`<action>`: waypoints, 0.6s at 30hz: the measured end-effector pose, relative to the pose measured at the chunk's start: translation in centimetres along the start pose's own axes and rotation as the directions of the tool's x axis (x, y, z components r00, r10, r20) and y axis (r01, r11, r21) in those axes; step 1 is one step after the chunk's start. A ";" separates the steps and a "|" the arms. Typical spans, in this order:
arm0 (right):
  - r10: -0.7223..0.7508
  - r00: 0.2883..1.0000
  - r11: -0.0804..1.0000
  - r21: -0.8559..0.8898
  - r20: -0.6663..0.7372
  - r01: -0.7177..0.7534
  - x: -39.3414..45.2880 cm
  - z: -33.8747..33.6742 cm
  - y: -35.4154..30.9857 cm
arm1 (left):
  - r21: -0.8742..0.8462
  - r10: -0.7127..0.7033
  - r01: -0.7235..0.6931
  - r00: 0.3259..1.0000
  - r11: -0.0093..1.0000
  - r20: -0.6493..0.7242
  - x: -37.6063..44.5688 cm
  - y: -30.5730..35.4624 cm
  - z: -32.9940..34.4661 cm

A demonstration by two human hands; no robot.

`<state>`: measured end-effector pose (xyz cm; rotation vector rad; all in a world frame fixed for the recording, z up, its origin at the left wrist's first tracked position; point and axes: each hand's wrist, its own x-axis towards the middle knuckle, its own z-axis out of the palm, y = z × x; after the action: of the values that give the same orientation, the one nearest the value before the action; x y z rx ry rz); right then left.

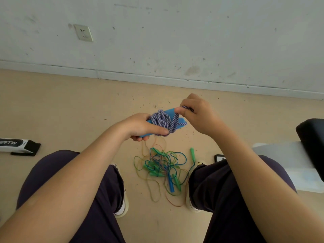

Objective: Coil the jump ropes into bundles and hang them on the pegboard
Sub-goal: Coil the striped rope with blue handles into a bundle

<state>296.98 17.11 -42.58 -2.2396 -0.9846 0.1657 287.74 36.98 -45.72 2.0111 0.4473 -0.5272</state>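
1. Purple braided jump rope (162, 122), wound round its blue handles (180, 124), sits between your two hands above the floor, in front of your knees. The bundle's long axis runs left-right, handles poking out toward the right hand.
2. Tangle of green and blue jump ropes (162, 166) lies on the floor directly below, between your feet, well apart from the hands.
3. Left hand (140, 126) grips the bundle, thumb pressed over the coils.
4. Right hand (196, 114) pinches the free rope end, just beside the coil; probably it does the next wrap.
5. Pegboard not in view.
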 end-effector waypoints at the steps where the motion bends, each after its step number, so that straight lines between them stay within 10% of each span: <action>1: 0.002 1.000 1.000 0.016 0.017 -0.003 0.0 0.0 0.0 | 0.024 0.027 -0.028 0.998 0.999 0.050 -0.1 0.1 -0.1; 8: 0.076 0.965 0.978 0.170 0.253 -0.121 0.0 1.2 -0.2 | 0.150 0.146 -0.172 0.975 0.974 0.167 -0.5 0.0 -0.5; 18: 0.040 0.989 0.981 0.185 0.140 -0.066 0.4 3.0 -1.2 | 0.153 0.238 -0.224 0.968 0.963 -0.079 -0.6 0.6 2.2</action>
<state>295.47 19.59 -44.08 -2.1028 -0.9382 0.4227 287.17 34.70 -45.87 2.1988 0.2325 -0.3255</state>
